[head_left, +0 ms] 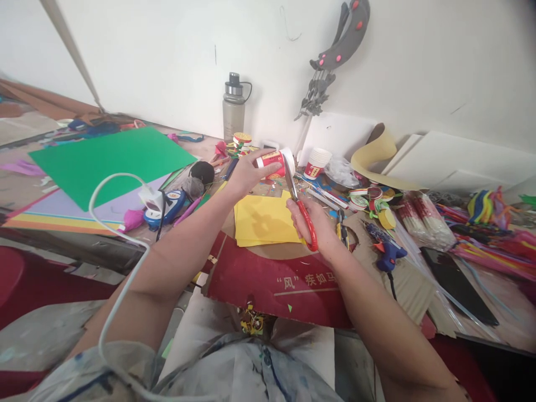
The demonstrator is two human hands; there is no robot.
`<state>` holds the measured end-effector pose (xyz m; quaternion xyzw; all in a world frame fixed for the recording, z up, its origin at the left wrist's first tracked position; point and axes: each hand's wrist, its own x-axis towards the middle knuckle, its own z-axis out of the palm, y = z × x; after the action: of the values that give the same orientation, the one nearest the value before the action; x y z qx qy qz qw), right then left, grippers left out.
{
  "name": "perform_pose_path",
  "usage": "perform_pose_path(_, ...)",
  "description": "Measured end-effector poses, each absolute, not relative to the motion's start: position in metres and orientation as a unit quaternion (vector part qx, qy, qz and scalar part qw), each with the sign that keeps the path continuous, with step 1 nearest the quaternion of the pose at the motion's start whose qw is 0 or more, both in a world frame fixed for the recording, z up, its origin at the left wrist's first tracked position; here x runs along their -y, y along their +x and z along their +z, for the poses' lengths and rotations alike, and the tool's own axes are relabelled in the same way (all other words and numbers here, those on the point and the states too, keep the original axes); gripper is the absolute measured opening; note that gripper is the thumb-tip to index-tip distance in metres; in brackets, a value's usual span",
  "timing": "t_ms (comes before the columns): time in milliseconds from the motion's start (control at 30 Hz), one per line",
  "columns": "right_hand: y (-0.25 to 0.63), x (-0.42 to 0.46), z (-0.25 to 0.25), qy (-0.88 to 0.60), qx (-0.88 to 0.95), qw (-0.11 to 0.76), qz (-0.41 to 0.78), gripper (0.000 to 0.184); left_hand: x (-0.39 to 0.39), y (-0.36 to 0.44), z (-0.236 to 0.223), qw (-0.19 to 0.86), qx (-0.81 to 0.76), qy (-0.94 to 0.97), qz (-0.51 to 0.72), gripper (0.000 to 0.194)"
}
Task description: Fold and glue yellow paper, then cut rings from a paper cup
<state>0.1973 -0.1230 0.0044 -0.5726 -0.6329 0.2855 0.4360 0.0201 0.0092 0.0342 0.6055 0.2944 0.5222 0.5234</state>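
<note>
My left hand is wrapped around a red and white paper cup, held on its side above the table. My right hand grips red-handled scissors. Their blades point up and reach the cup's rim. Under both hands lies a stack of yellow paper on a red printed cardboard sheet.
A green sheet and purple paper lie at left, beside a blue tool with a white cable. A grey bottle stands by the wall. More paper cups, a blue glue gun, a black phone and coloured pipe cleaners crowd the right.
</note>
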Motion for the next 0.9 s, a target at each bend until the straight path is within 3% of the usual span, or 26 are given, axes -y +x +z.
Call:
perform_pose_path(300, 0.194, 0.128, 0.018, -0.587, 0.669, 0.41, 0.196, 0.048, -0.007, 0.019, 0.036, 0.556, -0.29, 0.6, 0.496, 0.051)
perform_pose_path(600, 0.195, 0.123, 0.003, -0.6, 0.637, 0.422, 0.237, 0.055, -0.002, 0.021, 0.035, 0.568, -0.288, 0.585, 0.502, 0.053)
perform_pose_path(900, 0.192, 0.127, 0.015, -0.599, 0.682, 0.381, 0.176, 0.057, -0.001, 0.016, 0.037, 0.7, -0.316, 0.473, 0.431, 0.056)
